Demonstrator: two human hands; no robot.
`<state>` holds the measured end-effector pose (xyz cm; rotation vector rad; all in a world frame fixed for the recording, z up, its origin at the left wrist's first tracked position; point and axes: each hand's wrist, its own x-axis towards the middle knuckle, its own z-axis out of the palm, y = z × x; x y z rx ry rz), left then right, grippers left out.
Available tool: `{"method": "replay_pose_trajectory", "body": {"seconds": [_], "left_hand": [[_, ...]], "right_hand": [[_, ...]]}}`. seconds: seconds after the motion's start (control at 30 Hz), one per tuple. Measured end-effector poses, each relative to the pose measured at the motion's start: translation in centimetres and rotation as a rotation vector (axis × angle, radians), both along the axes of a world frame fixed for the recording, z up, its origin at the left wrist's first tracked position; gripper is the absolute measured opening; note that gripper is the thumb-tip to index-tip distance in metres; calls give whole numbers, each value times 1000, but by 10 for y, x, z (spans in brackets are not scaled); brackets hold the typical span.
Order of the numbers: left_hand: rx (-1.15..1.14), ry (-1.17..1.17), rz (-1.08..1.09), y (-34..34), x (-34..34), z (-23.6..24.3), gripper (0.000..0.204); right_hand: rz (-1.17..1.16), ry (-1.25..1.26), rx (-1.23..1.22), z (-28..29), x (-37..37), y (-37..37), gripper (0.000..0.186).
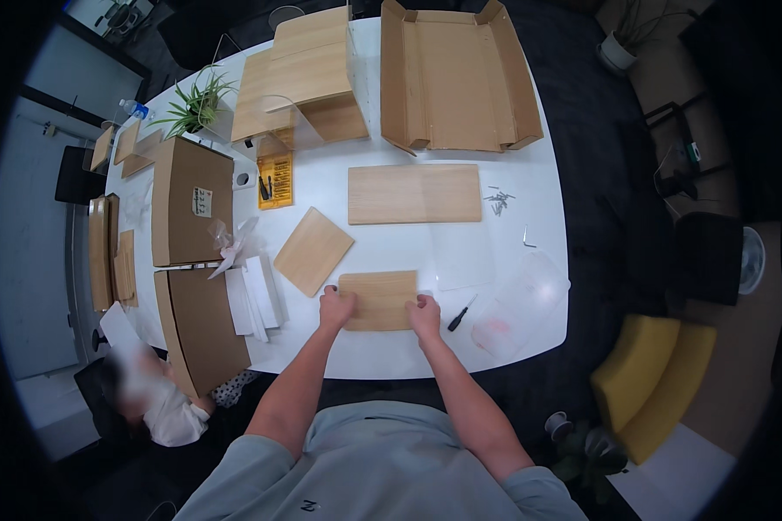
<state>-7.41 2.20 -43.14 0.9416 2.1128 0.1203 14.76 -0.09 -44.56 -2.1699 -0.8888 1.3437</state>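
Observation:
Between my hands lies a small light wood board [379,301], at the near edge of the white table [313,347]. My left hand [337,307] grips its left end, fingers closed round the edge. On its right end my right hand [424,316] is closed in the same way. A screwdriver [462,316] with a black handle rests right of my right hand. Beyond and to the left is a tilted wood board [314,251]. Farther off lies a longer wood board [414,194], with a pile of screws [499,201] and an Allen key [528,237] to its right.
An open cardboard box [460,78] and a wooden shelf unit [308,69] stand at the back. Tall cardboard boxes [191,204] line the left, beside white foam strips [254,297] and an orange tool case [275,181]. A clear plastic bag [521,304] lies right. Another person [161,399] sits left.

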Motion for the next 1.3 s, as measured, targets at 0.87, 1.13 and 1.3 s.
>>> {"method": "replay_pose_trajectory", "body": {"seconds": [0.87, 1.13, 1.3], "left_hand": [[288, -670, -374, 11, 19, 154, 40], [286, -603, -170, -16, 1, 140, 24], [204, -528, -95, -43, -25, 146, 23]], "right_hand": [[553, 419, 292, 174, 56, 11, 27], [286, -352, 215, 90, 143, 95, 59], [259, -504, -49, 72, 149, 139, 77]]}}
